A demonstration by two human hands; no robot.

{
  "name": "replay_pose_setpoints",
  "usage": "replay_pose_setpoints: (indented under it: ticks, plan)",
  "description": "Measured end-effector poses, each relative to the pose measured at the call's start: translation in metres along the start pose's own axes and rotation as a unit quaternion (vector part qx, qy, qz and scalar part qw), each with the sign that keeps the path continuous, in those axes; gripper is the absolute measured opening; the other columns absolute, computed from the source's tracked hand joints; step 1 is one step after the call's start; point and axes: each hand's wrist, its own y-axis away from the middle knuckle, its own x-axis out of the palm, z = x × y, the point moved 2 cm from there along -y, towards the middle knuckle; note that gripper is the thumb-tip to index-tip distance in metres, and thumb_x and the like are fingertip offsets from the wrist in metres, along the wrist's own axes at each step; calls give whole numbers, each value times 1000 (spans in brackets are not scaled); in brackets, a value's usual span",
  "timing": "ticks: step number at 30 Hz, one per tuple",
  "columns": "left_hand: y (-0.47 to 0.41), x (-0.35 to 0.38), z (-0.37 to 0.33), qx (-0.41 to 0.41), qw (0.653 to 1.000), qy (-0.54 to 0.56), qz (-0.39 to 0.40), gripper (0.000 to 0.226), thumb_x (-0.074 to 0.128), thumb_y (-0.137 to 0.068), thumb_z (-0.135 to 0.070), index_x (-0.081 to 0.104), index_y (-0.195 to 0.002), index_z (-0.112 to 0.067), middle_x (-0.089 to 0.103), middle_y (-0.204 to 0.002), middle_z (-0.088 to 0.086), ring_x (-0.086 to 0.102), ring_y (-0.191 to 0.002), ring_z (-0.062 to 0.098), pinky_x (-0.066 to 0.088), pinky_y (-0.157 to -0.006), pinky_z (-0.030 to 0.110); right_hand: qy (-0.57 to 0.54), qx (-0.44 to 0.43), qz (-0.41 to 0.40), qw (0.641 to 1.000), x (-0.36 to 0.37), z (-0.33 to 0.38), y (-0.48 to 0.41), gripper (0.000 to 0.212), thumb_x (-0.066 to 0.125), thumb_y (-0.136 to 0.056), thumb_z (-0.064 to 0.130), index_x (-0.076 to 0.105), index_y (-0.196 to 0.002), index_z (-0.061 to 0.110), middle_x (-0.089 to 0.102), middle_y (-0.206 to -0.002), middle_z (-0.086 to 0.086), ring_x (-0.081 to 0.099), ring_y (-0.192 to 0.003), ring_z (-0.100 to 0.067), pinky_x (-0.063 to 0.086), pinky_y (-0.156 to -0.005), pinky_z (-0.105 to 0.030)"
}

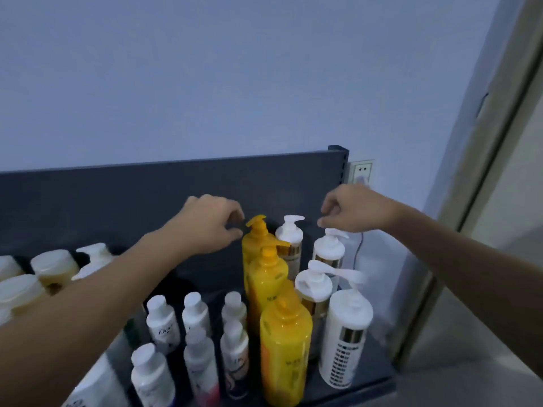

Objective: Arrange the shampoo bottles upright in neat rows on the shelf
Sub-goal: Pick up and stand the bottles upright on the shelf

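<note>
Three yellow pump bottles [285,345] are standing upright in a line running front to back on the dark shelf [379,383], and they serve here as the landmark. Just right of the yellow line, four white pump bottles [345,333] are standing in two short rows, some with gold bands. Left of the yellow line, six small white capped bottles [163,323] are standing upright in roughly three columns; one is showing a Dove label. Far left of the yellow line, several pale wide-lidded bottles [54,267] are grouping together, partly cut off by the frame edge, so their count cannot be told. One more white pump bottle [94,257] is standing behind them. What is inside any bottle is not showing.

The left hand [208,224] is hovering just left of the rearmost yellow pump [256,223], fingers curled with thumb and forefinger close together, gripping nothing. The right hand [352,212] is hovering above the rear white pumps, fingers loosely bent and pinching nothing. A wall socket [362,171] is sitting behind the shelf's back panel [147,195], up and right of the yellow line.
</note>
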Motion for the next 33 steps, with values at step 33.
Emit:
replay_pose_setpoints:
  ticks: [33]
  plan:
    - [-125,37,-86,-37,998,25,-40,37,72,-88,-42,65,-116,-19,71,-97,1,68,-85,20,61,-77,41,-56,-149,213,964,60,-7,6,61,65,-85,60,72,-106,3,70,-82,-10,57,-67,-15,42,-55,-29]
